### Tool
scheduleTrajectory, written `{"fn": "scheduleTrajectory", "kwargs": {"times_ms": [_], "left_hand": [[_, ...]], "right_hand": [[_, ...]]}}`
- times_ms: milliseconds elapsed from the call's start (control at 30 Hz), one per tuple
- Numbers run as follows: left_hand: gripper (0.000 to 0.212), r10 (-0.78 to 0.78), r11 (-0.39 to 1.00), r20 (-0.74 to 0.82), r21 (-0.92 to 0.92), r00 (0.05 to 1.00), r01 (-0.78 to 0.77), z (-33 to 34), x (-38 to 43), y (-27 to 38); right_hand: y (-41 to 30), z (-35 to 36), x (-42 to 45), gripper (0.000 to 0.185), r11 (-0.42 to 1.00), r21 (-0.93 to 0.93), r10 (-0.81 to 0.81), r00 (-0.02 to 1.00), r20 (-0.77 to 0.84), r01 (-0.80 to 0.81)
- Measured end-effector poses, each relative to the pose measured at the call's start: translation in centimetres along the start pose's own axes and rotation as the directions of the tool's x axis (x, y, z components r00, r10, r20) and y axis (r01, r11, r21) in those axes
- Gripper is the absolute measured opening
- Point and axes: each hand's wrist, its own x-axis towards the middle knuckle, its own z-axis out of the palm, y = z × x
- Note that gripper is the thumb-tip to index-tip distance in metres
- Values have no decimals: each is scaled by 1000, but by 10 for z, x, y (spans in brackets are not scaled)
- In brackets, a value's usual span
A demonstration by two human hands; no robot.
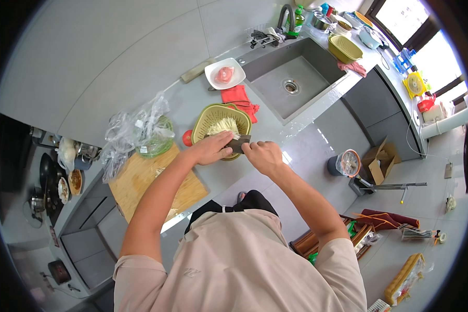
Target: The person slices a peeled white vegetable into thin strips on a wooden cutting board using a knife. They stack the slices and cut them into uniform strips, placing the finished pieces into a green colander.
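Observation:
Over the near side of a green plastic colander [202,121] I hold a dark cleaver blade [240,143]. My right hand [264,156] is closed at the right end of the cleaver, around its handle, which is mostly hidden. My left hand [214,148] lies flat along the blade's left part, fingers extended. Pale thin strips [223,125], perhaps enoki mushrooms or cut vegetable, lie in the colander and reach up to the blade. A wooden cutting board [191,185] with a few pale scraps is at the lower left, partly behind my left forearm.
A red tomato [187,138] touches the colander's left side. Plastic bags [136,128] cover a green basket [167,146]. Behind are a red cloth [236,95], a white bowl [214,70] with wrapped pink meat, and a sink [296,74]. A bin [341,163] stands on the floor.

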Motion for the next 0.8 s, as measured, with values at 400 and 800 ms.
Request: {"fn": "scheduleTrajectory", "kwargs": {"times_ms": [400, 800], "left_hand": [[63, -415, 858, -87, -368, 906, 358, -23, -5, -21], [18, -550, 757, -794, -343, 259, 556, 112, -259, -15]], "right_hand": [[9, -2, -20, 16, 1000, 22, 13, 994, 105, -16], [-114, 11, 8, 35, 754, 576, 101, 921, 376, -317]]}}
